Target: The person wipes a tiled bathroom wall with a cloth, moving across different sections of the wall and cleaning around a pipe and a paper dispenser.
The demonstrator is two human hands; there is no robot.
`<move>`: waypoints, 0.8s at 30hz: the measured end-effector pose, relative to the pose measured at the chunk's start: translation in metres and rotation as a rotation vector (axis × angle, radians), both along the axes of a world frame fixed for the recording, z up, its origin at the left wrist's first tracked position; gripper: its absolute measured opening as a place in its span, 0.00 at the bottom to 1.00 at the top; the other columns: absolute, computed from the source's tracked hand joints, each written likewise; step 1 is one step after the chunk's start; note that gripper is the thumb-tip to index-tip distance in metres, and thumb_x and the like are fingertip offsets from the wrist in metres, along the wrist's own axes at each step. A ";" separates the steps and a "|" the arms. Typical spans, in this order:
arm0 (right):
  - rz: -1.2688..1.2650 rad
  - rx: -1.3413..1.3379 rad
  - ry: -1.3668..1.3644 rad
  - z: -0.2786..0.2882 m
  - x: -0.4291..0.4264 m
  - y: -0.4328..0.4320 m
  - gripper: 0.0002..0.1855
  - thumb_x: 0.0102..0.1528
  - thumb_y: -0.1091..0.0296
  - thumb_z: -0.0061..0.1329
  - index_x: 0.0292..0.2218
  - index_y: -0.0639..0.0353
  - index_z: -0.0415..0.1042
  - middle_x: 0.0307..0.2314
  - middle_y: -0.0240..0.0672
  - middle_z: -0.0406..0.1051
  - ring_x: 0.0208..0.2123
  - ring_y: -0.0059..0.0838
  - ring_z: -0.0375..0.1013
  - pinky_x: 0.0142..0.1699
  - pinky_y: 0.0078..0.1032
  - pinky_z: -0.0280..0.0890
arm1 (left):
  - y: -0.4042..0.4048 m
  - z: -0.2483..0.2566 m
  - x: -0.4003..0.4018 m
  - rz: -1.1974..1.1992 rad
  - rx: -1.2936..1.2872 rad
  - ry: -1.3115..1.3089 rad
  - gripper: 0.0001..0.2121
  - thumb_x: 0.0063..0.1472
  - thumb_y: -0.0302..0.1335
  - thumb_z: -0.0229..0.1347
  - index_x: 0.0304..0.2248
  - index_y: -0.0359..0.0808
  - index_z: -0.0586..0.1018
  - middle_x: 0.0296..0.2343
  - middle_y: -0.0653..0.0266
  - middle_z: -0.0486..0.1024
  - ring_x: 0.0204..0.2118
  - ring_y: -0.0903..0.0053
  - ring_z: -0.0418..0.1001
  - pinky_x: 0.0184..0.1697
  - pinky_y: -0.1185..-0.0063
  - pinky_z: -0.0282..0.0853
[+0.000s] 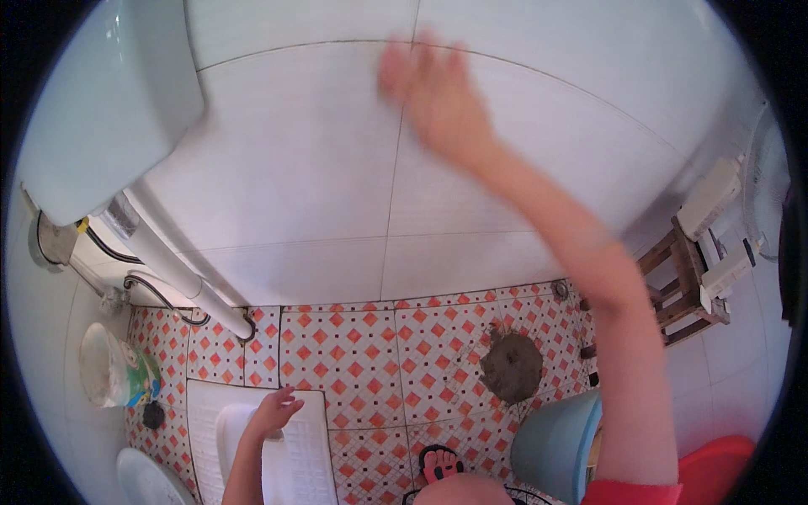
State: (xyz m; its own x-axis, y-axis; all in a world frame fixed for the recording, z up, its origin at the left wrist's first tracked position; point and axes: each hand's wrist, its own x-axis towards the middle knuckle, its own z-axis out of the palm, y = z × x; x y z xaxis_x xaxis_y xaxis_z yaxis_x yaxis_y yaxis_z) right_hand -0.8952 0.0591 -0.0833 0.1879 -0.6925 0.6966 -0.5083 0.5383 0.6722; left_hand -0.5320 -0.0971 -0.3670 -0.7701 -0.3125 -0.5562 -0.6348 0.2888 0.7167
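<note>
My right hand (435,95) is raised in front of the white tiled wall (303,151), blurred by motion. Its fingers look spread, and nothing shows in them; I cannot tell whether they touch the tiles. Low on the left, my left hand (276,410) hangs above the white squat toilet (303,454) in the floor. Its fingers are apart and hold nothing. A pale washbasin (120,95) sticks out at upper left, with a grey drain pipe (170,259) running from beneath it down to the floor.
A wooden stool (678,278) with bottles on it stands at right. Below it are a blue tub (552,442) and a red basin (713,473). A bucket (104,366) and a pale basin (151,476) sit at left. A cement patch (514,366) marks the patterned floor (353,353).
</note>
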 end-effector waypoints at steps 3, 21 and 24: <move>0.312 -0.323 -0.155 0.082 0.006 -0.013 0.22 0.49 0.75 0.30 0.48 0.57 0.49 0.47 0.48 0.47 0.50 0.52 0.42 0.51 0.49 0.37 | 0.012 0.004 -0.023 0.037 0.101 0.099 0.24 0.49 0.33 0.51 0.44 0.28 0.61 0.34 0.53 0.68 0.35 0.74 0.68 0.35 0.82 0.64; 0.158 0.758 -0.251 -0.123 -0.008 0.021 0.27 0.47 0.68 0.29 0.50 0.62 0.45 0.49 0.34 0.47 0.51 0.30 0.47 0.53 0.30 0.42 | 0.007 0.008 0.004 -0.131 -0.114 -0.014 0.26 0.47 0.36 0.53 0.44 0.32 0.62 0.36 0.51 0.67 0.34 0.71 0.69 0.33 0.80 0.65; 0.018 0.291 -0.051 0.002 -0.032 0.060 0.26 0.45 0.74 0.32 0.48 0.56 0.49 0.47 0.36 0.51 0.49 0.36 0.51 0.48 0.44 0.47 | 0.007 -0.002 -0.007 -0.100 -0.047 0.055 0.24 0.48 0.34 0.53 0.44 0.31 0.62 0.34 0.54 0.68 0.32 0.75 0.69 0.31 0.81 0.65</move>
State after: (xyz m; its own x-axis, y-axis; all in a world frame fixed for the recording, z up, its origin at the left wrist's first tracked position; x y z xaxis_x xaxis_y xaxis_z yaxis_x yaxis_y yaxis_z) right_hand -0.9272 0.1194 -0.0814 0.1716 -0.8615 0.4779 -0.5535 0.3170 0.7702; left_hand -0.5387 -0.0898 -0.3691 -0.8280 -0.2569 -0.4985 -0.5608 0.3829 0.7341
